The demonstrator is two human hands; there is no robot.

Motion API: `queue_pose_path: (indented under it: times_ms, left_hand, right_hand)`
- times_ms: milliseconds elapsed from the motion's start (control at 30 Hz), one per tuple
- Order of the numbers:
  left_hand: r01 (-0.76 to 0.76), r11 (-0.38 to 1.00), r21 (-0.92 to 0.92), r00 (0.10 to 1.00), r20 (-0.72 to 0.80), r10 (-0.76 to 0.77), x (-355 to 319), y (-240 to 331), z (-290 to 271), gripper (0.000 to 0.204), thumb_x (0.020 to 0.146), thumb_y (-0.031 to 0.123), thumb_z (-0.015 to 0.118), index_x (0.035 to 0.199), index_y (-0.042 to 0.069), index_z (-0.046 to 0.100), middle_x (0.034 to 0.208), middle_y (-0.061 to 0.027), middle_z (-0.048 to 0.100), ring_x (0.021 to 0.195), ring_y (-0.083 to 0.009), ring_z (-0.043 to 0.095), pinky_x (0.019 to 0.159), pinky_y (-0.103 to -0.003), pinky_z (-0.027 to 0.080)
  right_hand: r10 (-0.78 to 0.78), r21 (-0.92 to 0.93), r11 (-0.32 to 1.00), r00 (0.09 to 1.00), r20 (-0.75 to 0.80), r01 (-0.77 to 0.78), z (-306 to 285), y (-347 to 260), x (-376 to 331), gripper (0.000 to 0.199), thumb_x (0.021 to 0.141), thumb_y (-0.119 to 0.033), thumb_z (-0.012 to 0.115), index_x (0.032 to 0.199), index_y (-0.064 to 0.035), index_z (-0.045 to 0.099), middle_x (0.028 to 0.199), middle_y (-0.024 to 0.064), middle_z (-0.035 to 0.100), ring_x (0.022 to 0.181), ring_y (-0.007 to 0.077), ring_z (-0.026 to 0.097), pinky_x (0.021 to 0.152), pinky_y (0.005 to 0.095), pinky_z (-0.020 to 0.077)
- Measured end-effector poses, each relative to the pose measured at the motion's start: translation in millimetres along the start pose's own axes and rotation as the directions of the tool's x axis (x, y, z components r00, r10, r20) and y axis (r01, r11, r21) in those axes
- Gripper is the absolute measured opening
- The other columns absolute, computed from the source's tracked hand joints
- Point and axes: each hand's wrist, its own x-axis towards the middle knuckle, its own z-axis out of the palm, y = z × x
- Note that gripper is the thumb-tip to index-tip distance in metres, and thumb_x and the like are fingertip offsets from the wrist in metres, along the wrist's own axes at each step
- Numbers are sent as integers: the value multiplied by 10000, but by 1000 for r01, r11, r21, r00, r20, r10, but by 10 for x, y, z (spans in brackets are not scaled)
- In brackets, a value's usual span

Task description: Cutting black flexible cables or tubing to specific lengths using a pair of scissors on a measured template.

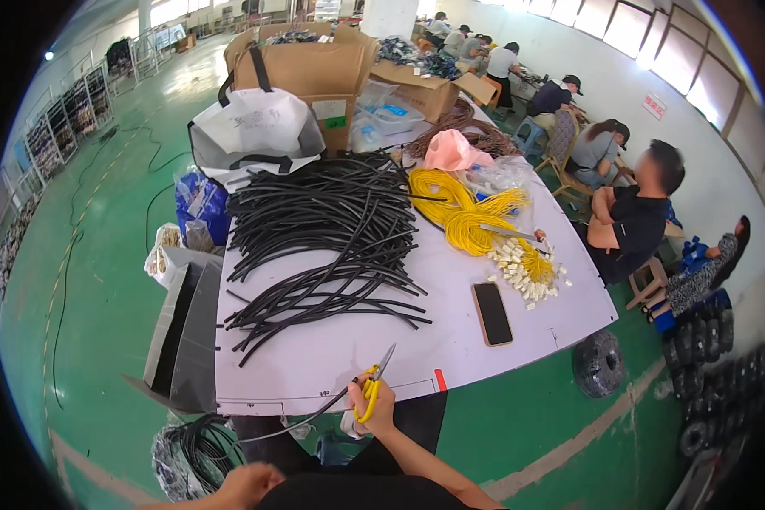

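The right hand is gripping yellow-handled scissors, blades pointing up-right over the white table edge, meeting a black cable that is running down-left toward the left hand, which is probably closing around it, though that is unclear.

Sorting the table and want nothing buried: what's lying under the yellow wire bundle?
Under the yellow wire bundle shows only bare white table, with small white connectors at its lower end. Anything beneath the thick middle is covered.

brown cartons, dark phone, red sign
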Motion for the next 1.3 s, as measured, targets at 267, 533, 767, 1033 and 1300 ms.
queue_pose_path:
  times_ms: [267, 533, 767, 1033, 1300]
  left_hand:
    - [-74, 993, 88, 995, 68, 68, 98, -331, -130, 130, 744, 208, 599, 759, 78, 598, 683, -152, 560, 594, -316, 528, 537, -354, 422]
    - [-146, 976, 159, 987, 96, 132, 441, -288, -182, 147, 748, 219, 597, 748, 72, 591, 694, -165, 557, 602, -323, 533, 538, -361, 416]
    - [-148, 969, 199, 987, 87, 132, 603, -276, -114, 162, 751, 229, 594, 739, 67, 585, 704, -177, 555, 609, -328, 537, 539, -367, 411]
    - [84, 989, 124, 996, -3, -84, 41, -285, 379, 181, 754, 240, 592, 729, 61, 578, 715, -190, 552, 617, -334, 541, 540, -373, 405]
    - [-38, 978, 207, 982, -172, 74, 557, 285, -131, 176, 721, 223, 661, 697, 92, 545, 694, -93, 547, 679, -289, 549, 628, -381, 430]
  right_hand:
    - [-39, -35, 999, 999, 0, 39, -27, 26, 19, 133, 802, -100, 629, 800, -36, 512, 594, -14, 483, 478, 48, 481, 432, 189, 388]
    - [-18, 4, 1000, 999, 44, 18, -85, 20, 17, 140, 814, -114, 614, 784, -43, 498, 586, -11, 482, 473, 45, 471, 430, 183, 382]
    - [4, -4, 1000, 998, 62, -4, -73, 33, -25, 146, 821, -123, 605, 771, -47, 490, 576, -10, 480, 474, 48, 479, 431, 187, 383]
    - [-78, -109, 991, 997, -14, 76, -126, 156, 43, 114, 814, -96, 603, 795, -33, 510, 573, -5, 486, 478, 56, 479, 437, 195, 383]
    - [84, -38, 996, 916, 393, -75, -75, -59, 386, 119, 803, -76, 624, 819, -34, 514, 619, -23, 462, 495, 33, 410, 448, 182, 322]
